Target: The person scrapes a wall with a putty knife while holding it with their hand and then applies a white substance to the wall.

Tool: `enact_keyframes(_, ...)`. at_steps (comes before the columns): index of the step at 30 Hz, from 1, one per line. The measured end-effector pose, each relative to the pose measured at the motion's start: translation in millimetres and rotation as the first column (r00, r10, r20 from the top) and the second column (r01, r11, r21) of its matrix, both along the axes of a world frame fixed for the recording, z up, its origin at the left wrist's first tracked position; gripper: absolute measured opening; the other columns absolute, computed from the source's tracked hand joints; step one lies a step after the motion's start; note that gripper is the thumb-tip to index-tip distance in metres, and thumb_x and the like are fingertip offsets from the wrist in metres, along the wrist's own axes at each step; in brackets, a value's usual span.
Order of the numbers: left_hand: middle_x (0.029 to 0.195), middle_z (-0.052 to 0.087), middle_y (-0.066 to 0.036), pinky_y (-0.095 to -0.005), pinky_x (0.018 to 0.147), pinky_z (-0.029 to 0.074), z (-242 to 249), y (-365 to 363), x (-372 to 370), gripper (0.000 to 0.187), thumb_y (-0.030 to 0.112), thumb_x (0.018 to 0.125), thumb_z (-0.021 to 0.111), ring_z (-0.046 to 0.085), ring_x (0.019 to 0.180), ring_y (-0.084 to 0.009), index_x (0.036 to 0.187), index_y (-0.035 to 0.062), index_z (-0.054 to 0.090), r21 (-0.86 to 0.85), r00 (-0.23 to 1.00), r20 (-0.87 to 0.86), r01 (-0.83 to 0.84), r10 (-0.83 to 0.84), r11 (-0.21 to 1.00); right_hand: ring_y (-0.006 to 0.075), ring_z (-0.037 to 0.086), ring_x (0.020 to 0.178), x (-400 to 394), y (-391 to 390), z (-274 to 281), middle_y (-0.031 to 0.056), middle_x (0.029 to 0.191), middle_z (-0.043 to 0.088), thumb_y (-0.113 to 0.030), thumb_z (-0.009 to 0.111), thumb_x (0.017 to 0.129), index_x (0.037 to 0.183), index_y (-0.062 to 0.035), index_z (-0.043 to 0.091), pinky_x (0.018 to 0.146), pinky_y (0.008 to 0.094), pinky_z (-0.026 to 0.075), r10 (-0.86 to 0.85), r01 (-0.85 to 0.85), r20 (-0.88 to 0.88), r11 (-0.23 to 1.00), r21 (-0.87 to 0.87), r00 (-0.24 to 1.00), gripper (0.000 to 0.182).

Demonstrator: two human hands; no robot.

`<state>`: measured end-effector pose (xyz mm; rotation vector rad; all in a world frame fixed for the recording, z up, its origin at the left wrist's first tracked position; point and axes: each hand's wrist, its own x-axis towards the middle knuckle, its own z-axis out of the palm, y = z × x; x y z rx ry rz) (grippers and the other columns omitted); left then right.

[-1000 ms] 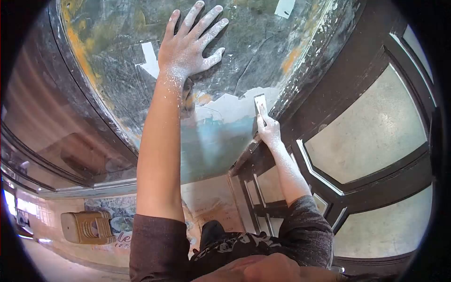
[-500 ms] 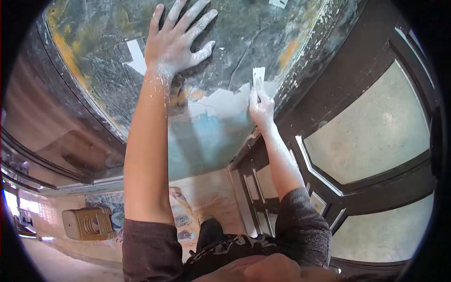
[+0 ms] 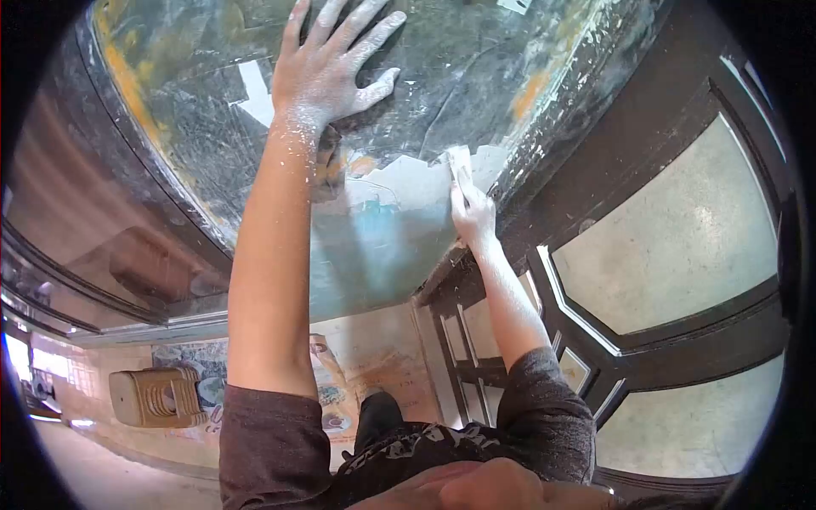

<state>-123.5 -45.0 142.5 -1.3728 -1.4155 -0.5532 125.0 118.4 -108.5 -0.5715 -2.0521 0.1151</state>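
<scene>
Since the earlier frame, the scraper (image 3: pixel 460 161) has dropped back from the dark painted surface (image 3: pixel 476 51) to the ragged far edge of the white patch (image 3: pixel 408 181). We note its long axis runs forward from the right hand (image 3: pixel 474 218), roughly in line with that forearm, blade end outermost; the right is the nearer hand. Right: fingers closed round the scraper. Left hand (image 3: pixel 316 83): fully open, fingers spread, holding nothing, laid on the painted surface, left of the scraper and farther forward.

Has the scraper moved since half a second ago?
Yes. Judged against the orange smear, the scraper in the right hand has come down the picture, toward the person, and slightly left.
</scene>
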Motion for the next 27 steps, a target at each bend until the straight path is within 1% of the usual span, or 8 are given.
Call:
enact_keyframes(3, 0.161, 0.04, 0.001, -0.0557, 0.124, 0.016, 0, 0, 1, 0.072, 0.051, 0.076, 0.074, 0.027, 0.152, -0.0281, 0.142, 0.0279, 0.057, 0.016, 1.0, -0.007, 0.004, -0.004, 1.0, 0.0416, 0.068, 0.079, -19, -9, 44, 0.0244, 0.091, 0.07, -0.01, 0.061, 0.096, 0.131, -0.0045, 0.065, 0.067, 0.048, 0.054, 0.12, -0.122, -0.045, 0.992, -0.039, 0.992, 0.036)
enact_keyframes(9, 0.161, 0.039, 0.001, -0.0553, 0.124, 0.015, 1, -1, 0, 0.072, 0.051, 0.076, 0.074, 0.028, 0.152, -0.0278, 0.142, 0.0277, 0.056, -0.01, 1.0, 0.007, 0.02, -0.02, 1.0, 0.0401, 0.07, 0.081, 10, 3, -14, 0.022, 0.095, 0.072, -0.015, 0.062, 0.096, 0.133, -0.007, 0.064, 0.07, 0.0477, 0.056, -0.026, 0.029, 0.061, 0.999, -0.044, 0.998, 0.038)
enact_keyframes(13, 0.161, 0.039, 0.001, -0.0551, 0.124, 0.016, 1, 0, -1, 0.072, 0.05, 0.077, 0.073, 0.027, 0.152, -0.0279, 0.143, 0.0278, 0.056, -0.002, 1.0, 0.017, 0.002, -0.002, 1.0, 0.0396, 0.07, 0.084, -2, -2, 2, 0.0229, 0.098, 0.072, -0.015, 0.063, 0.096, 0.133, -0.0073, 0.064, 0.072, 0.0464, 0.056, 0.075, -0.074, -0.014, 0.996, 0.05, 0.997, 0.038)
enact_keyframes(15, 0.161, 0.038, 0.001, -0.0559, 0.124, 0.016, -1, 0, -2, 0.072, 0.05, 0.077, 0.073, 0.027, 0.152, -0.0276, 0.143, 0.0278, 0.056, 0.008, 0.999, 0.012, 0.039, -0.039, 0.999, 0.0367, 0.07, 0.085, -11, -15, 24, 0.0175, 0.102, 0.073, -0.016, 0.063, 0.094, 0.13, -0.0108, 0.066, 0.071, 0.0464, 0.056, 0.038, -0.038, 0.093, 0.999, 0.002, 0.995, 0.036)
enact_keyframes(16, 0.161, 0.039, 0.001, -0.0561, 0.124, 0.017, 0, 0, -2, 0.073, 0.05, 0.077, 0.073, 0.026, 0.152, -0.0274, 0.143, 0.0277, 0.056, 0.008, 0.999, 0.008, 0.037, -0.038, 0.999, 0.0376, 0.07, 0.084, -16, -20, 30, 0.0184, 0.1, 0.072, -0.018, 0.062, 0.095, 0.133, -0.0144, 0.065, 0.072, 0.0483, 0.056, 0.047, -0.045, 0.027, 0.996, -0.074, 0.999, 0.038)
enact_keyframes(19, 0.16, 0.04, 0.001, -0.0559, 0.124, 0.017, -1, -1, -3, 0.073, 0.05, 0.077, 0.074, 0.026, 0.152, -0.0275, 0.143, 0.0273, 0.056, 0.016, 0.998, 0.012, 0.058, -0.058, 0.998, 0.0385, 0.07, 0.084, 4, -1, -12, 0.0194, 0.098, 0.072, -0.021, 0.062, 0.096, 0.136, -0.0186, 0.063, 0.072, 0.0486, 0.056, -0.033, 0.036, 0.178, 0.999, -0.014, 0.983, 0.041)
enact_keyframes(20, 0.16, 0.04, 0.001, -0.0559, 0.124, 0.017, -1, -1, -3, 0.072, 0.05, 0.077, 0.074, 0.027, 0.152, -0.0277, 0.143, 0.0273, 0.056, 0.018, 0.998, 0.003, 0.055, -0.055, 0.998, 0.0387, 0.07, 0.082, 9, -5, -22, 0.0194, 0.095, 0.072, -0.022, 0.062, 0.096, 0.139, -0.02, 0.061, 0.072, 0.0486, 0.056, -0.02, 0.021, 0.078, 1.0, -0.014, 0.997, 0.043)
enact_keyframes(27, 0.16, 0.039, 0.0, -0.0566, 0.123, 0.018, -1, -1, -4, 0.073, 0.051, 0.077, 0.072, 0.027, 0.152, -0.0286, 0.143, 0.0263, 0.055, -0.02, 0.998, 0.014, 0.062, -0.061, 0.998, 0.0388, 0.07, 0.079, 13, -17, -33, 0.0203, 0.087, 0.071, -0.019, 0.063, 0.095, 0.136, -0.0172, 0.064, 0.069, 0.0484, 0.056, -0.078, 0.095, 0.124, 0.986, -0.135, 0.989, 0.041)
